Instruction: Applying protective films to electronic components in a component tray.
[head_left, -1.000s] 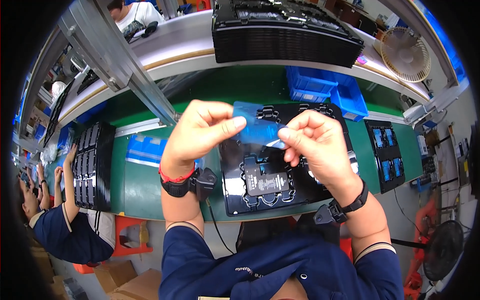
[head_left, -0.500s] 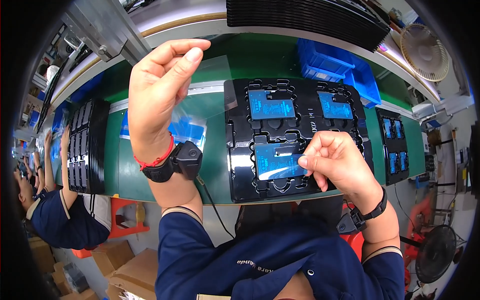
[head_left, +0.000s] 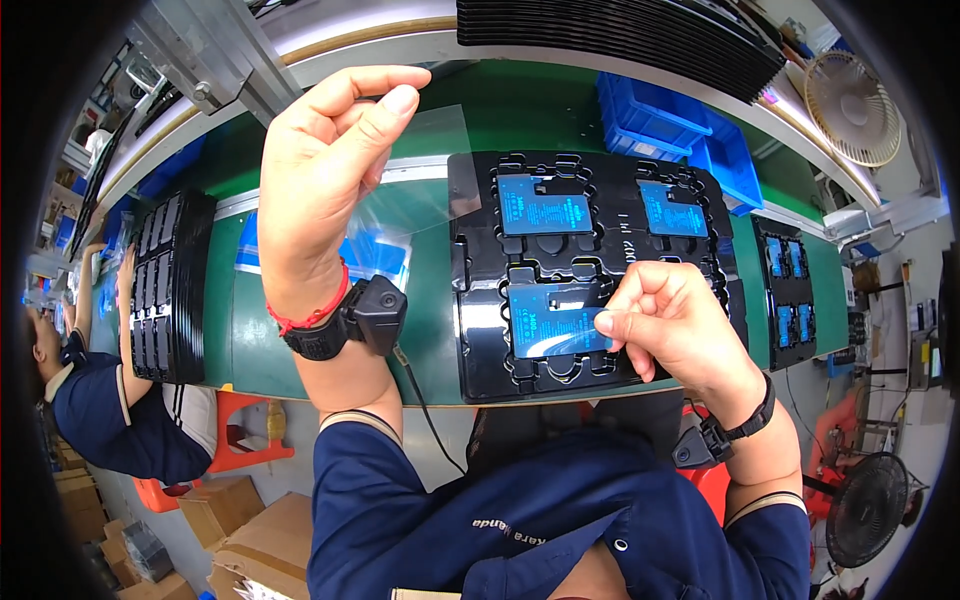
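My left hand (head_left: 335, 150) is raised over the bench at left, thumb and forefinger curled close together. A clear plastic sheet (head_left: 450, 150) hangs at its fingers and reaches right to the black tray (head_left: 468, 350); the exact grip point is hidden. My right hand (head_left: 665, 325) is closed in a pinch at the right edge of a blue flat battery (head_left: 545, 320) in the tray's near left pocket. A curved glare crosses the battery's lower part. What the right fingertips pinch is too small to make out. Two more batteries lie in far pockets, at left (head_left: 545, 205) and right (head_left: 672, 210).
Blue bins (head_left: 655, 125) stand behind the tray. Stacked black trays (head_left: 170, 290) are at left, and another battery tray (head_left: 790, 290) is at right. A blue and clear plastic pile (head_left: 375, 260) lies under my left forearm. A co-worker (head_left: 130, 410) sits at far left.
My left hand has risen slightly and shifted right, and the clear sheet moved with it. My right hand stays at the battery's edge. The co-worker has shifted a little.
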